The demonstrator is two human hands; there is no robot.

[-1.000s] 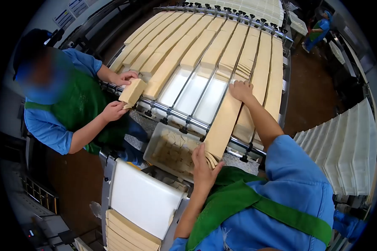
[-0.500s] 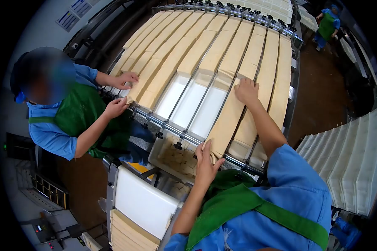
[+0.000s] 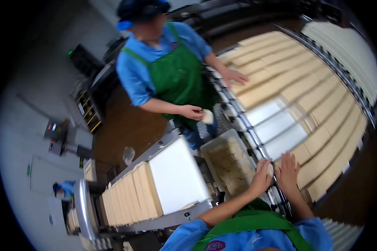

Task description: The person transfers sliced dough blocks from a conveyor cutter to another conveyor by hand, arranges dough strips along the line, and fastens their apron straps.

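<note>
Long cream-coloured layered strips [image 3: 318, 140] lie side by side on a slatted table, with thin rods between them. My left hand [image 3: 262, 179] is at the table's near edge, its fingers curled round a small pale scrap [image 3: 270, 170] that is partly hidden. Close beside it, my right hand [image 3: 287, 171] rests with fingers stretched out against the near end of a strip. A metal rail [image 3: 255, 140] runs along this edge, in front of both hands. The view is blurred by motion.
Across the corner, a co-worker in a green apron holds a pale piece [image 3: 207, 116]; their other hand [image 3: 235, 77] touches the strips. Below the rail stands a bin [image 3: 209, 162] of scraps. A white conveyor belt [image 3: 178, 175] at lower left carries more stacked strips [image 3: 132, 196].
The view has swung left. My right hand has come back from partway along a strip to the near edge, beside my left. The co-worker has lifted one hand off the table with a piece.
</note>
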